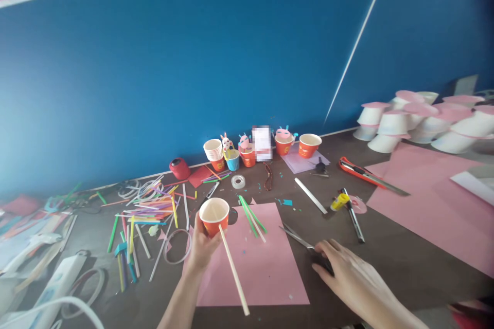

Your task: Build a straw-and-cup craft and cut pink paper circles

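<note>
My left hand [204,242] is wrapped round an orange-red paper cup [219,227] with a white inside, its mouth tilted towards me. A long pale straw [234,271] runs from the cup's front down towards me; whether it is fixed to the cup or pinched by my hand I cannot tell. Over to the right, my right hand [339,270] closes on the dark handles of a pair of scissors [301,240], whose blades point left and away. Below the cup lies a pink paper sheet [270,280], with several green and white straws [250,216] on its far part.
Loose coloured straws [150,211] crowd the left, near a power strip [62,280]. Along the blue wall stand stacked cups [213,150] and decorated cups [283,145]. A tape roll [238,181], glue stick [339,201], marker [355,222], orange cutter [363,171] and white cups [389,131] lie about.
</note>
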`<action>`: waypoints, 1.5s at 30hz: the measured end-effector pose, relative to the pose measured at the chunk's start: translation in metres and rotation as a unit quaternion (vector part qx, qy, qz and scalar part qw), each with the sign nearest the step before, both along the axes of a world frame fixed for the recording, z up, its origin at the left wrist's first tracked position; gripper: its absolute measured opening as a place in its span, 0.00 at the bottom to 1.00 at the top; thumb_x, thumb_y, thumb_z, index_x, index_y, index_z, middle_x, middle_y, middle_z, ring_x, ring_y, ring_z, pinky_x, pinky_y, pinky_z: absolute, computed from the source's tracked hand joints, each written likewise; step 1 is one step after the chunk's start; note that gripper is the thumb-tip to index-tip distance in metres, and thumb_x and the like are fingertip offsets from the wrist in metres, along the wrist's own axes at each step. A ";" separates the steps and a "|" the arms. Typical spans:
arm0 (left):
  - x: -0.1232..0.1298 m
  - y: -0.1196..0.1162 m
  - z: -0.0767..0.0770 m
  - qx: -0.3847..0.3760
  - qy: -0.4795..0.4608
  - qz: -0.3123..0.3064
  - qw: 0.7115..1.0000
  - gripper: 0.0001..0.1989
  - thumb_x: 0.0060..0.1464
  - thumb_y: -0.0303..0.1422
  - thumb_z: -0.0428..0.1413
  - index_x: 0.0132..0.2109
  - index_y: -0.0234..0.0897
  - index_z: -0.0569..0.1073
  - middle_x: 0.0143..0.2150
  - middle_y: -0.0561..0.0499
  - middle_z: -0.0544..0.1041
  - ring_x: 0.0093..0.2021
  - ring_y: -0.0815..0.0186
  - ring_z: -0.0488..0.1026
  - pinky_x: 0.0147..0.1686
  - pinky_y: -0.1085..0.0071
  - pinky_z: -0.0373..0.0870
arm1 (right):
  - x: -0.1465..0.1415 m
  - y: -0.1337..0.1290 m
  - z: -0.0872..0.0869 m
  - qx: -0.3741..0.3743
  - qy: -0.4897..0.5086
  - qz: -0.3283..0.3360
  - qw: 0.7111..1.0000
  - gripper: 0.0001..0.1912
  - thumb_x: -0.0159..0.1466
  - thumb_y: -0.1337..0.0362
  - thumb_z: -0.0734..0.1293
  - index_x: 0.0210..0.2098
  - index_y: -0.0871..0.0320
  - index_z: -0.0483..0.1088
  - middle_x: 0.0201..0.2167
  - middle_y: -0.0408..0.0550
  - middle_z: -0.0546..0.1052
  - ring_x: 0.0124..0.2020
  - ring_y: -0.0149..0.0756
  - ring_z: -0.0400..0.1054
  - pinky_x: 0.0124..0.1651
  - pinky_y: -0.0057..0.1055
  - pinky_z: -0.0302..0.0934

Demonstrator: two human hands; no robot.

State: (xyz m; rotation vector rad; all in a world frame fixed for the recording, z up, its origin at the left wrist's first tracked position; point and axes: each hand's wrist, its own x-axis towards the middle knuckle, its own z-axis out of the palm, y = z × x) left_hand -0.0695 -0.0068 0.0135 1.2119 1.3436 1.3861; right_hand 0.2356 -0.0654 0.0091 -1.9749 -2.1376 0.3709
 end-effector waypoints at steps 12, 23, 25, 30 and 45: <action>-0.003 -0.009 0.004 -0.039 -0.333 -0.117 0.935 0.21 0.44 0.36 0.56 0.48 0.39 0.68 0.44 0.45 0.73 0.46 0.55 0.68 0.43 0.61 0.64 | 0.015 -0.005 -0.012 0.017 -0.058 0.009 0.998 0.08 0.56 0.63 0.60 0.35 0.57 0.63 0.34 0.48 0.69 0.28 0.37 0.70 0.26 0.29 0.57; -0.005 -0.014 0.008 -0.052 -0.388 -0.168 0.905 0.22 0.44 0.37 0.56 0.47 0.36 0.69 0.41 0.43 0.74 0.41 0.55 0.70 0.41 0.57 0.66 | 0.018 -0.002 -0.004 -0.064 -0.071 -0.006 0.995 0.06 0.54 0.68 0.59 0.31 0.57 0.67 0.31 0.48 0.73 0.29 0.42 0.71 0.28 0.31 0.57; -0.005 -0.015 0.007 -0.040 -0.363 -0.180 0.913 0.23 0.41 0.33 0.58 0.48 0.37 0.69 0.40 0.44 0.74 0.42 0.55 0.70 0.42 0.58 0.66 | 0.019 -0.002 -0.003 -0.063 -0.057 -0.014 0.996 0.06 0.53 0.68 0.59 0.30 0.57 0.67 0.30 0.48 0.74 0.29 0.42 0.71 0.27 0.30 0.56; -0.006 -0.015 0.019 -0.081 -0.423 -0.195 0.881 0.20 0.46 0.39 0.51 0.46 0.34 0.70 0.41 0.41 0.73 0.41 0.54 0.69 0.41 0.56 0.66 | 0.010 -0.005 0.000 -0.075 0.114 -0.018 0.991 0.04 0.53 0.66 0.61 0.28 0.56 0.67 0.25 0.44 0.73 0.28 0.36 0.69 0.29 0.27 0.57; 0.005 -0.010 0.030 -0.159 -0.455 -0.169 0.860 0.22 0.49 0.46 0.50 0.40 0.30 0.72 0.36 0.41 0.73 0.32 0.61 0.71 0.35 0.64 0.67 | -0.060 -0.007 0.031 -0.356 0.679 0.067 0.638 0.14 0.54 0.58 0.66 0.30 0.63 0.61 0.22 0.45 0.70 0.15 0.20 0.57 0.17 0.18 0.49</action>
